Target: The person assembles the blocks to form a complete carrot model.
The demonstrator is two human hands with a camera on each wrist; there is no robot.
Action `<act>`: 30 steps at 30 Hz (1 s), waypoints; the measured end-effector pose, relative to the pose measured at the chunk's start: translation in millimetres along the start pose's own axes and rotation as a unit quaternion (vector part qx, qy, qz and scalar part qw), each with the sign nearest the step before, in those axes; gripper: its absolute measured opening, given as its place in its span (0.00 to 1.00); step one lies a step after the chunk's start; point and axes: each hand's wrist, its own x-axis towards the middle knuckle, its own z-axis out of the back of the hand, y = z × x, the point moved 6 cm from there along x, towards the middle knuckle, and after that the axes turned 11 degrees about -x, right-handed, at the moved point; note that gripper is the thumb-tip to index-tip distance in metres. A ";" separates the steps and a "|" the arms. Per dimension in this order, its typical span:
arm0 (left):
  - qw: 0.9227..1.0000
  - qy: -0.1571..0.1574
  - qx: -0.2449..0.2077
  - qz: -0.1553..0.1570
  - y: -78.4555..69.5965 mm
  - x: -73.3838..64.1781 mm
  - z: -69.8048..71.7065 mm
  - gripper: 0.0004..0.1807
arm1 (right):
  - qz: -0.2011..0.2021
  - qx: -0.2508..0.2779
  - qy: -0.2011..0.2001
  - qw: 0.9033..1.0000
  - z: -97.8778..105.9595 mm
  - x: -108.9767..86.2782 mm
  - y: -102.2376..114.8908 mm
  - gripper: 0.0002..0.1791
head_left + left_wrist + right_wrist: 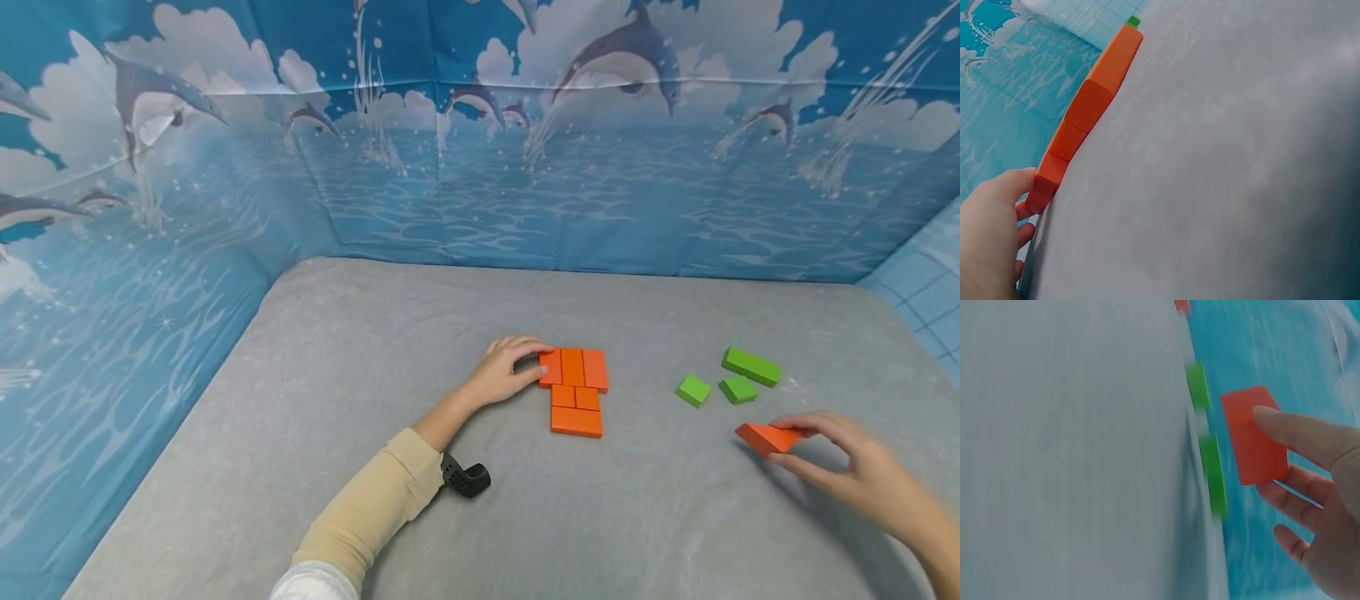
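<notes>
Orange blocks (576, 422) lie flat, edge to edge, in a compact group: three upright pieces in the far row, two small ones below, one wide one nearest. My left hand (504, 371) pinches the far row's left block (551, 367) between thumb and fingers; the left wrist view has the thumb at the corner of that end block (1047, 181). On the right, my right hand (862, 475) holds another orange block (768, 437) above the cloth, wedge-like in the head view. Its thumb presses one face of this block (1257, 447), with fingers behind and below.
Green blocks lie right of the orange group: a long one (752, 367) and two small ones (693, 390), beyond my right hand. A black device (467, 478) sits at my left wrist. Dolphin-print curtains (495, 200) rise behind and left of the grey cloth surface (375, 333).
</notes>
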 end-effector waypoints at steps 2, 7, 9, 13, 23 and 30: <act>1.000 0.000 -0.003 -0.001 -0.4 -0.2 0.4 0.20 | 0.051 0.023 -0.012 0.998 -2.7 9.5 24.3 0.26; 1.000 0.000 0.001 -0.001 0.3 -0.3 0.3 0.20 | 0.147 0.077 -0.019 0.986 -13.6 29.2 78.2 0.27; 1.000 0.002 0.001 0.001 0.0 -0.3 0.2 0.20 | 0.165 0.099 -0.016 0.981 -20.5 34.8 94.5 0.27; 1.000 0.005 0.000 0.004 -1.6 -0.5 1.0 0.20 | 0.183 0.131 -0.006 0.974 -35.7 42.0 120.3 0.26; 1.000 -0.001 0.004 -0.001 -1.8 -0.5 2.2 0.20 | 0.179 0.125 0.033 0.975 -60.3 48.6 157.0 0.19; 1.000 -0.001 -0.001 -0.001 -2.6 -0.5 2.5 0.20 | 0.179 0.100 0.024 0.979 -71.5 47.7 166.9 0.19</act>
